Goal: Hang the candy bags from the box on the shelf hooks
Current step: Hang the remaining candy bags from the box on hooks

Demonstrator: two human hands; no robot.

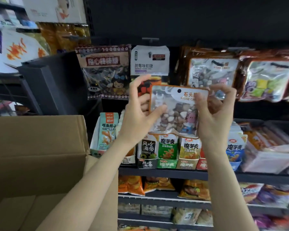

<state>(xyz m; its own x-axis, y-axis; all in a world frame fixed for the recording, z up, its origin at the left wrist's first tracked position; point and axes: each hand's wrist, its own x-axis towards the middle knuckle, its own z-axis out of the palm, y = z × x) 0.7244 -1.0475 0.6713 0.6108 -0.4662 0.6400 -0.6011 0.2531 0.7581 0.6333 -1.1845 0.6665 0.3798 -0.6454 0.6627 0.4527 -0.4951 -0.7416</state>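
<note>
Both forearms reach up toward the shelf. The left hand (138, 112) and right hand (215, 112) each have a grip grasping the candy bag (175, 110), held upright at 12 o'clock above the box (37, 147).

Single head-worn, wide-angle view — facing forward and slightly upward at the shelf (163, 173), close enough that both forearms reach in from below; an open cardboard box (37, 147) fills the lower left.
</note>
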